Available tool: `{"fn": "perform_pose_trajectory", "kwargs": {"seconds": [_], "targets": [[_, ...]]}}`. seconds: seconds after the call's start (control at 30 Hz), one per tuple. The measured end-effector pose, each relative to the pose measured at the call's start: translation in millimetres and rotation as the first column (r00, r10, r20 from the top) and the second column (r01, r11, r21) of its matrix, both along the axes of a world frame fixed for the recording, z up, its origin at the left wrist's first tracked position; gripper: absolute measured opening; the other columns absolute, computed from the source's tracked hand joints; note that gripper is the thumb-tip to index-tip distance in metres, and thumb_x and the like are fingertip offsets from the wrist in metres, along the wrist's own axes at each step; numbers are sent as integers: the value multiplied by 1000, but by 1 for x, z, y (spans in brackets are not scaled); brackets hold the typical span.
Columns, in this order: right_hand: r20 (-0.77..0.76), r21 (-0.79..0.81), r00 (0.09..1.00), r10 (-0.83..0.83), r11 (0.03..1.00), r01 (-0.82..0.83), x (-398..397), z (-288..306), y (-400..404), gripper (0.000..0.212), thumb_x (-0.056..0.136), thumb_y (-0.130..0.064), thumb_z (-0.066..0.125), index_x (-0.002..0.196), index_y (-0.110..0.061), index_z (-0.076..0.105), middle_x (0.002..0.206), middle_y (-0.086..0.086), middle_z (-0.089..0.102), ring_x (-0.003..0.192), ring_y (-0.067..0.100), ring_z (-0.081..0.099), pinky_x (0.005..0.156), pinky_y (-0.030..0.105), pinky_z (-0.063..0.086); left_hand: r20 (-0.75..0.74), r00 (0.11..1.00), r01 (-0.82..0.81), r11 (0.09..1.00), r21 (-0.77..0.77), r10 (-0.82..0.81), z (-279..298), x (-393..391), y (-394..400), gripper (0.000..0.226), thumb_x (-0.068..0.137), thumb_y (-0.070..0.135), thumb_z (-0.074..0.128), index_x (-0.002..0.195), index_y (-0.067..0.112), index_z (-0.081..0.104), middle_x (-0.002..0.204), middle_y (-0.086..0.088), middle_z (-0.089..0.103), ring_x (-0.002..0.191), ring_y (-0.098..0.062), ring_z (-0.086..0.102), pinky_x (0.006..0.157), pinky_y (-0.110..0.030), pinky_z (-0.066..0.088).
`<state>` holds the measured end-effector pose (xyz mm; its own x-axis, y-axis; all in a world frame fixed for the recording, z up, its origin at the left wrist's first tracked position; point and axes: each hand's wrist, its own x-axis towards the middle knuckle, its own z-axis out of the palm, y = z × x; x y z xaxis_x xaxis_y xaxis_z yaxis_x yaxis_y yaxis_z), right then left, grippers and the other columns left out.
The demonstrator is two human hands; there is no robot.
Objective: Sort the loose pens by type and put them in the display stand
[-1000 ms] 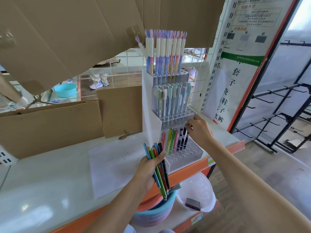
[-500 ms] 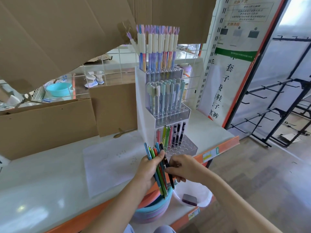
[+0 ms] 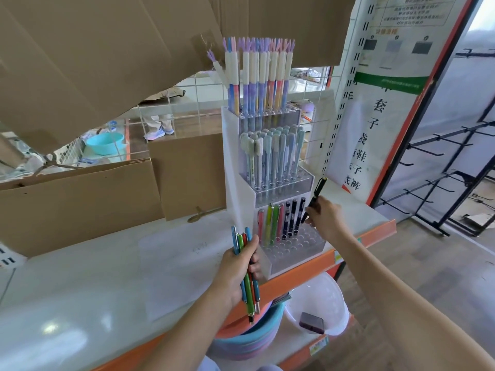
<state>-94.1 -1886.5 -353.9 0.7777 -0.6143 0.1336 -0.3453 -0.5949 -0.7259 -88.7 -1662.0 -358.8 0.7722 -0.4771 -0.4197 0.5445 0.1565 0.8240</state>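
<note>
The right hand (image 3: 325, 216) is pinching a black pen (image 3: 314, 200), its grip clamped on the barrel and tilted toward the bottom tier of the display stand (image 3: 270, 183) at the table's front edge, likely to join the dark pens (image 3: 294, 216) already there. The left hand (image 3: 238, 269) is gripping the loose pens (image 3: 247, 274), its grip wrapped round them just beside the stand, probably keeping them in easy reach.

Clear glossy plastic display stand (image 3: 292, 253), matt brown cardboard (image 3: 80, 199), smooth glossy white counter (image 3: 80, 285).
</note>
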Motion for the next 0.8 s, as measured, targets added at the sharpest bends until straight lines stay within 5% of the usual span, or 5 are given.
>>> {"fn": "perform_pose_trajectory", "kwargs": {"seconds": [0.27,0.6,0.8], "targets": [[-148,-271,989,10,961,-51,3,-25,0,20,91,-12,59,92,7,64,93,23,61,85,36,59,72,39,46,-56,998,5,998,-62,-9,-3,1,6,26,88,25,63,70,13,48,53,2,43,40,-7,37,39,-19,36],[-408,-374,909,-79,924,-87,17,-11,7,18,95,-8,48,108,-1,58,104,14,60,99,33,61,74,35,47,-42,999,11,999,-46,-13,0,-5,10,28,89,25,62,68,13,48,51,4,45,37,-7,38,39,-19,37],[-376,-273,923,-77,962,-31,18,-18,3,23,94,-8,51,115,1,50,113,20,59,99,36,60,69,35,42,-43,999,21,998,-59,-23,2,-7,20,29,90,24,61,67,13,47,52,3,43,39,-7,38,41,-19,37]]}}
